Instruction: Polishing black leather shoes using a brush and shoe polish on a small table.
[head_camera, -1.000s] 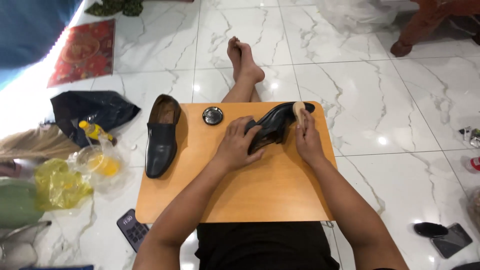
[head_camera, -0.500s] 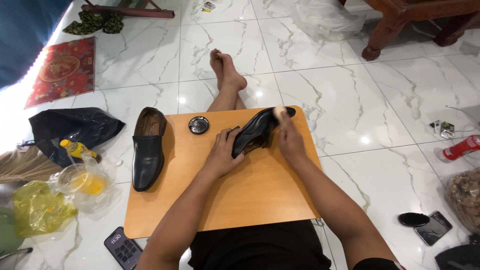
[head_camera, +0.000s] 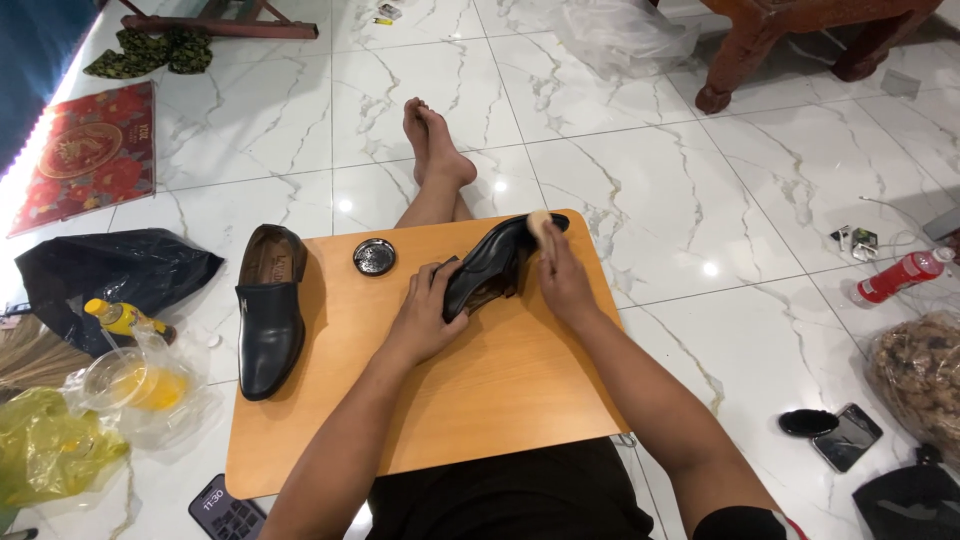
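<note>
Left hand (head_camera: 425, 315): gripping the heel end of a black shoe (head_camera: 492, 264), which is lying tilted on its side mid-surface.
Right hand (head_camera: 563, 280): closing around a pale brush (head_camera: 539, 222) — pressing it on the shoe's toe.
Surface (head_camera: 480, 400): orange board, also bearing a second black shoe (head_camera: 270, 310) at left — and a round tin (head_camera: 374, 257) between the shoes.

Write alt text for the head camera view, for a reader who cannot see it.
A seated person's left hand steadies a black shoe on a small wooden table while the right hand presses a pale pad to its toe. A second black shoe and a round polish tin sit to the left, on a white marble floor.
</note>
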